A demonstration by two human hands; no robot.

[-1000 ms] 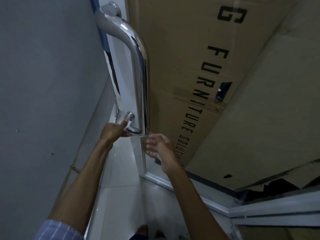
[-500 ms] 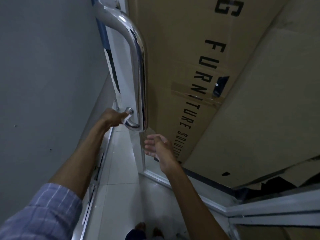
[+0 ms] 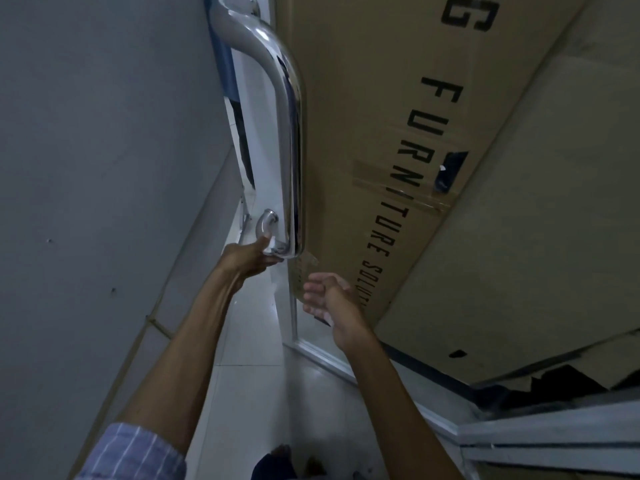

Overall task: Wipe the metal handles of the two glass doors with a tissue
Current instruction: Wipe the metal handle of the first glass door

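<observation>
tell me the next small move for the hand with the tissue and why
Probably slide the left hand up the long bar of the metal handle. It pinches the tissue at the lower bend only, the bar above is uncovered, and the right hand hangs open, apart.

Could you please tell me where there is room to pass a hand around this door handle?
The long gap between the handle bar and the door is free. The bottom bend is crowded: the left hand holds a tissue there. The right hand hangs below, touching nothing.
</observation>
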